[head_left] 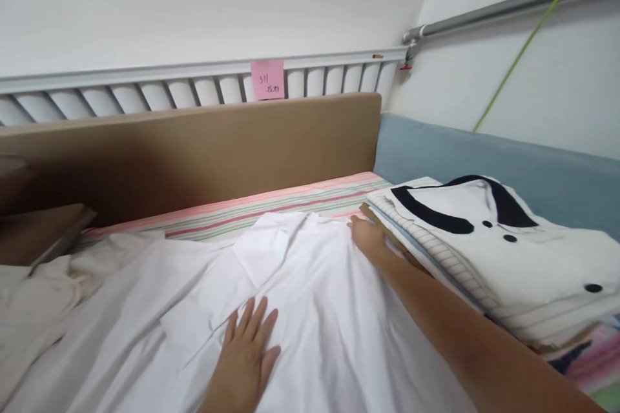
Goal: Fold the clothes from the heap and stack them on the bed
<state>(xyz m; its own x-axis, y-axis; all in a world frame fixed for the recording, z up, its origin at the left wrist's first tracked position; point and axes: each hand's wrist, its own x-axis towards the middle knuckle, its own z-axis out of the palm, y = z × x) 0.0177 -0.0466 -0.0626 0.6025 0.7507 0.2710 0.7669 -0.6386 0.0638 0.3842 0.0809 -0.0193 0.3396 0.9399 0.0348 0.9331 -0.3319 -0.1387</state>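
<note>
A white shirt (310, 297) lies spread over the bed with its collar toward the headboard. My left hand (247, 352) rests flat on the shirt's middle, fingers stretched out and a little apart. My right hand (367, 235) reaches across to the shirt's far right edge near the collar, fingers curled down onto the cloth; what they grip, if anything, is hidden. Right beside that hand is a stack of folded clothes (498, 258), topped by a white garment with black trim and black buttons.
A striped sheet (271, 206) shows beyond the shirt, backed by a brown headboard (194, 148). Cream cloth (29, 310) is bunched at the left. A blue padded panel (484, 155) lines the right wall. A pink note (267, 79) hangs on the white rail.
</note>
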